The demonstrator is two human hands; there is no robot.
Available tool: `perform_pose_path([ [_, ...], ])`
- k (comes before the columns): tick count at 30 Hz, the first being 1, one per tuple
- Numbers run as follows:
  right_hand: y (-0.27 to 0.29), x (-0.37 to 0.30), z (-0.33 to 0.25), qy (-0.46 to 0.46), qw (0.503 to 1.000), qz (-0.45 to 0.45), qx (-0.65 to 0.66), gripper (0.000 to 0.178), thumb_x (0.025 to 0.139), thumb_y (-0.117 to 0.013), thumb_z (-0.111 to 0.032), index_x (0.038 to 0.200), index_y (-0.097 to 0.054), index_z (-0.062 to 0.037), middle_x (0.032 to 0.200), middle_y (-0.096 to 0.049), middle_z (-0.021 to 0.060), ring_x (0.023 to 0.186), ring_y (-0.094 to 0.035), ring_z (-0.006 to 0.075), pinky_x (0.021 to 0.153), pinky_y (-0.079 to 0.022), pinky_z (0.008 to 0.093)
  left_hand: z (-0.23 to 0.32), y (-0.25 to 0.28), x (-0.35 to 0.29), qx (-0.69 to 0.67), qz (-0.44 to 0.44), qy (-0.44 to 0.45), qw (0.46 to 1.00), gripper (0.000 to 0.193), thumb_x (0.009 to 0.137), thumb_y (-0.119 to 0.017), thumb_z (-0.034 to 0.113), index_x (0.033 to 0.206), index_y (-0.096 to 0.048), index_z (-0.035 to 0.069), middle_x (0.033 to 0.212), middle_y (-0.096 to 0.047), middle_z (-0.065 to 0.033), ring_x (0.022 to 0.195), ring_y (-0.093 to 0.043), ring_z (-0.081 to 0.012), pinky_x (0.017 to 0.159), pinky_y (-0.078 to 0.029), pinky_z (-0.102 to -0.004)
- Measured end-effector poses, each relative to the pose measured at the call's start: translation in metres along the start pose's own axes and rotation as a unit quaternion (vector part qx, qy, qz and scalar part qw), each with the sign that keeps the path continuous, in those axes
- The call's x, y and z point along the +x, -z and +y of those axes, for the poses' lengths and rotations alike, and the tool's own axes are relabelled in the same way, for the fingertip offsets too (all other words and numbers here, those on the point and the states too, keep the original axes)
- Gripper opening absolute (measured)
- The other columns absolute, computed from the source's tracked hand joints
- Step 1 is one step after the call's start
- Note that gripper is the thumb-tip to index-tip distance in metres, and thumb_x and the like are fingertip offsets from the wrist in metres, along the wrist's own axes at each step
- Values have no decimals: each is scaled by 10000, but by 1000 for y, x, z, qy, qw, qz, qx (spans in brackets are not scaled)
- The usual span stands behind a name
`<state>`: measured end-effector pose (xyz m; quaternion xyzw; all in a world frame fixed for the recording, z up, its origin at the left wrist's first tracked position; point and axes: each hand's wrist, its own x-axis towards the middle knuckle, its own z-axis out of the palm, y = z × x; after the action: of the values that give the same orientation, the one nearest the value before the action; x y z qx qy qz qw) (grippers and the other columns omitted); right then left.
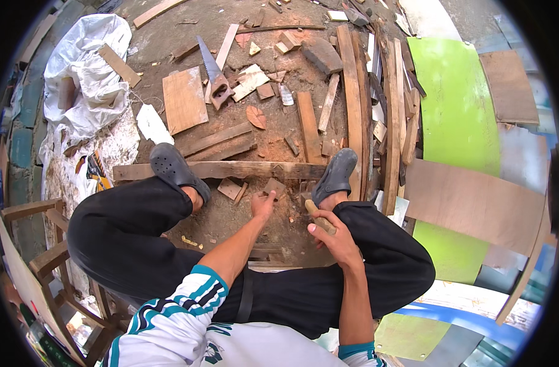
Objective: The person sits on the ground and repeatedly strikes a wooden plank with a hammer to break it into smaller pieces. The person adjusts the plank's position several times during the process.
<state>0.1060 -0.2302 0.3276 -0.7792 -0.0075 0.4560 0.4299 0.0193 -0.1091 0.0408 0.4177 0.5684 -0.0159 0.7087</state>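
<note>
Between my spread legs, my left hand (264, 205) grips a small wooden block (274, 186) against the near side of a long timber (230, 170). The timber lies crosswise on the ground, and my feet rest at it on both sides in dark clogs. My right hand (335, 238) is closed round the thick tan handle of a wooden-handled tool (320, 218), beside my right foot. The tool's far end is hard to make out. Just left of the block lies a small wood offcut (229, 188).
Ahead lie a handsaw (216, 76), a square board (185, 100), a dark brick-like block (322, 55) and scattered offcuts. Long planks (351, 104) are stacked at right, beside a green sheet (454, 104). A white sack (86, 61) and a wooden frame (50, 260) stand at left.
</note>
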Motion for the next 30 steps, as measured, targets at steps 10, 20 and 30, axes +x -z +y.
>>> perform_pose_path([
  [10,29,-20,-60,6,994,30,-104,263,928,-664,-158,1183,-666,-95,844,-636,18,652,-569,91,622,-501,276,37,-19,12,135,-167,45,976,576,973,-676,224,1368,-375,-67,1122,-662,-172,955,-700,-212,794,-591,-321],
  [20,78,-26,-67,17,965,-1,-262,336,891,-667,-228,1208,-669,-116,884,-709,162,818,-699,290,786,-525,373,29,-41,31,-111,-83,135,981,661,985,-643,139,1498,-249,7,1434,-456,-242,1204,-610,-306,898,-585,-350],
  [30,66,-14,-64,42,963,9,-264,355,890,-660,-219,1228,-674,-110,988,-723,206,937,-706,365,834,-525,392,25,-36,26,-160,-168,153,961,788,1002,-628,255,1578,-140,30,1576,-296,-226,1408,-423,-345,1130,-426,-421],
])
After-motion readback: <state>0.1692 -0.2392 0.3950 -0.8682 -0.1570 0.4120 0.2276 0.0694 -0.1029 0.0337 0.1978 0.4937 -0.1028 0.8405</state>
